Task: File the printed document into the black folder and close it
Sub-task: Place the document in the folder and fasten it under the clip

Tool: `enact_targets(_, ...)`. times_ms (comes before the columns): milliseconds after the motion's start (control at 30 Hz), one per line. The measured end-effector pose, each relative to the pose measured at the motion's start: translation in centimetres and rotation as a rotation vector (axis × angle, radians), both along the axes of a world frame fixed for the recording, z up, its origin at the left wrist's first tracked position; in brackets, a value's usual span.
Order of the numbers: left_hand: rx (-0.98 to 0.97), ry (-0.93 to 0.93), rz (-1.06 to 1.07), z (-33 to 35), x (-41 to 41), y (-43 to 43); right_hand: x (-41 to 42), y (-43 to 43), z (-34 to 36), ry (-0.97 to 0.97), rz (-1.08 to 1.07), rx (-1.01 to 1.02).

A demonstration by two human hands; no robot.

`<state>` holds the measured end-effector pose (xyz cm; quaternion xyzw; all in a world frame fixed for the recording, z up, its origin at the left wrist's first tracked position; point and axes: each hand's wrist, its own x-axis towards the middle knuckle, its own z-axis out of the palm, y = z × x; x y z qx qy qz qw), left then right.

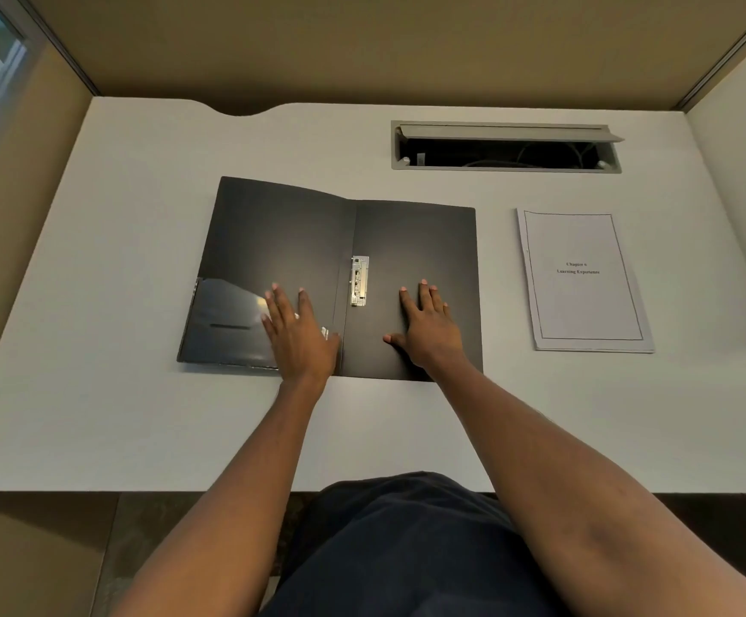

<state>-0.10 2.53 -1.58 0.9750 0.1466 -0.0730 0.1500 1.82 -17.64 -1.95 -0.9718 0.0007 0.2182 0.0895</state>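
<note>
The black folder point(411, 242) lies spread wide on the white desk point(139, 416), both covers flat. A metal clip point(360, 280) sits beside its spine on the right half. My left hand point(297, 334) rests flat on the left cover near the spine, fingers spread. My right hand point(429, 327) presses flat on the right cover, holding nothing. The printed document point(582, 280), a white stapled stack with a framed title page, lies on the desk to the right of the folder, apart from it.
A grey cable hatch point(507, 146) with its lid raised is set into the desk behind the folder and document. Tan partition walls point(362, 46) enclose the desk at the back and both sides. A shiny pocket point(224, 322) is on the left cover.
</note>
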Motion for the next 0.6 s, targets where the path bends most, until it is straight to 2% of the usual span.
enact_targets(167, -0.040, 0.058, -0.066, -0.1, 2.6, -1.0, 0.1, -0.1, -0.3, -0.009, 0.010, 0.004)
enact_targets(600, -0.050, 0.240, -0.002, -0.8, 3.5, -3.3, 0.5, -1.0, -0.4, -0.033, 0.081, -0.009)
